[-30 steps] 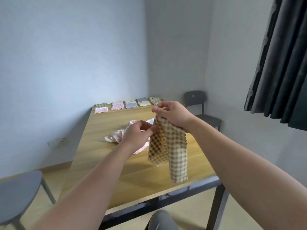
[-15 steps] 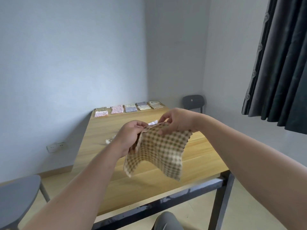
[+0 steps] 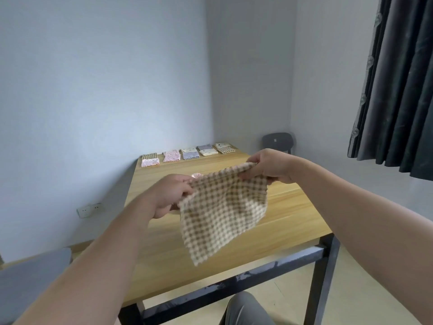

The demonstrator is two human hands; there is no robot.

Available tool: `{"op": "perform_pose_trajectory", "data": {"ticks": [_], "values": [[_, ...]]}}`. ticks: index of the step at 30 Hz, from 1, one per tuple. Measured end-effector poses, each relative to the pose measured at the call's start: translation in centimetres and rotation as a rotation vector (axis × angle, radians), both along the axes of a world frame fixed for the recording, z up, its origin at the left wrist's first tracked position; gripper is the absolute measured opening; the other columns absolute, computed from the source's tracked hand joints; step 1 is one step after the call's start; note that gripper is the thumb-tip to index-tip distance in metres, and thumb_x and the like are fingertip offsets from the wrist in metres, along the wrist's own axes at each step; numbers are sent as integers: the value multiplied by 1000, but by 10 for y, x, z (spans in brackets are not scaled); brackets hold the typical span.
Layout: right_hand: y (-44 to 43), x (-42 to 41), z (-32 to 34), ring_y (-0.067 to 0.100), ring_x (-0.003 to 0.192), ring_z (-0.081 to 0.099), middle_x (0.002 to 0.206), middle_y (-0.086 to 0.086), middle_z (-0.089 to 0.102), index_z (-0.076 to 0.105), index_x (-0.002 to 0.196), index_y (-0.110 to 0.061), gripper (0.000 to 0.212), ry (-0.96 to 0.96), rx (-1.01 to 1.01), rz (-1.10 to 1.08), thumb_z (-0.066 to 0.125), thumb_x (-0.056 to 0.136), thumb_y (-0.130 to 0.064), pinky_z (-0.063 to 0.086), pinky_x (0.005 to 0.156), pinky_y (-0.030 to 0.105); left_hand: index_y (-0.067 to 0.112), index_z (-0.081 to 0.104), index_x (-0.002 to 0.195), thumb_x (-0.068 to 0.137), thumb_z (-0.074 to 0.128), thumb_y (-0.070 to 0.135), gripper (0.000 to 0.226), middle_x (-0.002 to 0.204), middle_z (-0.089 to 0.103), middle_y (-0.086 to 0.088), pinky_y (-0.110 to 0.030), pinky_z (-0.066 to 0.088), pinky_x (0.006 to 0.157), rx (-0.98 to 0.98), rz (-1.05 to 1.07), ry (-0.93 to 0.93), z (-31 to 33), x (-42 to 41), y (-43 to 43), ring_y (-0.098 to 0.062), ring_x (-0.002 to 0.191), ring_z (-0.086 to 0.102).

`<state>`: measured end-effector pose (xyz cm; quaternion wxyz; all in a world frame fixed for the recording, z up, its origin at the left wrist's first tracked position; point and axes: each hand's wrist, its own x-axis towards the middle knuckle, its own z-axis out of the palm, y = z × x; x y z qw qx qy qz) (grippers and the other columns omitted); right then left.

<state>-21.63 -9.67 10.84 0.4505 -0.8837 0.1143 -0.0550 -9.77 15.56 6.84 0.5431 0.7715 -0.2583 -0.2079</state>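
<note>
**Brown checks on pale wood, in a blue-grey room**

The checked cloth (image 3: 225, 212) is a small gingham of tan-brown squares on cream. A scrap of pink cloth (image 3: 196, 175) shows just over its top edge. The counter (image 3: 293, 207) has a light honey wood grain on top and a black frame, scuffed pale in spots. The folded cloths (image 3: 187, 153) along its far edge run, left to right: brown check over pink floral, pink floral, cream over lavender-blue, lavender over pale yellow, and spotted cream over brown check. The wall (image 3: 93, 90) is pale blue-grey and the socket (image 3: 90, 209) white. The curtain (image 3: 398, 90) is charcoal with faint darker motifs. The far chair (image 3: 277, 141) is dark grey and the near chair (image 3: 28, 277) mid grey. The floor (image 3: 375, 289) is beige and the trousers (image 3: 246, 308) grey.
</note>
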Motion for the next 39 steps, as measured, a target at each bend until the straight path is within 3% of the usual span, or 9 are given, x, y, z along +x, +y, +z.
{"op": "perform_pose_trajectory", "data": {"ticks": [3, 8, 14, 19, 22, 26, 31, 35, 39], "values": [[-7, -5, -2, 17, 75, 69, 98, 11, 76, 73, 110, -1, 27, 47, 220, 88, 77, 87, -17, 48, 56, 23, 6, 73, 102, 98, 54, -4, 21, 93, 76, -10, -28, 57, 60, -77, -28, 69, 1, 3, 13, -17, 69, 70], [-18, 10, -22, 6, 49, 48, 77, 1, 64, 66, 103, -7, 16, 47, 404, 67, 70, 92, -18, 20, 33, 16, 9, 69, 85, 95, 65, 5, 11, 77, 72, -5, -27, 59, 58, -148, 40, 161, -11, 20, 17, -15, 61, 69], [-24, 57, -74, 9, 54, 52, 77, 1, 67, 69, 90, -12, 10, 167, 328, -57, 75, 91, -20, 37, 39, 20, 4, 69, 109, 91, 75, 13, 21, 110, 74, -15, -35, 55, 77, -41, 236, 153, -68, 61, 11, -24, 92, 68], [-20, 100, -124, 21, 83, 75, 100, 12, 75, 69, 106, -1, 16, 119, 342, -188, 71, 93, -10, 64, 67, 38, 0, 63, 67, 92, 75, 19, 34, 47, 42, 7, -23, 29, 48, 199, 369, -115, -113, 89, 4, -17, 52, 37], [-22, 121, -143, 26, 90, 73, 102, 16, 72, 69, 102, 1, 13, 45, 297, -251, 71, 93, -8, 63, 80, 41, -1, 75, 100, 88, 79, 30, 34, 65, 59, 2, -25, 34, 53, 216, 451, -198, -125, 105, 4, -17, 61, 56], [-25, 129, -156, 26, 89, 70, 91, 11, 74, 74, 92, -9, 5, -44, 184, -265, 74, 90, -13, 61, 86, 40, 10, 71, 109, 88, 79, 21, 25, 68, 70, 2, -27, 48, 57, 117, 481, -149, -132, 112, 2, -12, 49, 64], [-22, 105, -165, 14, 66, 51, 77, 3, 61, 71, 88, -15, 9, -119, 83, -258, 70, 92, -7, 41, 54, 22, 36, 77, 83, 86, 79, 20, 16, 76, 77, 9, -31, 58, 80, 85, 409, -256, -143, 92, 6, -14, 77, 75], [-22, 75, -182, 15, 82, 64, 93, -1, 70, 74, 85, -23, 18, -160, -25, -272, 69, 90, -7, 53, 69, 30, 39, 76, 92, 88, 78, 19, 20, 88, 74, 20, -14, 52, 69, 99, 324, -398, -158, 51, 16, -2, 84, 71], [-20, 45, -199, 10, 84, 59, 106, -8, 69, 76, 82, -28, 33, -128, -157, -228, 60, 88, 0, 51, 71, 27, 46, 71, 89, 88, 77, 19, 28, 106, 66, 29, -16, 52, 86, 149, 234, -464, -181, 22, 31, 8, 100, 63]]}}
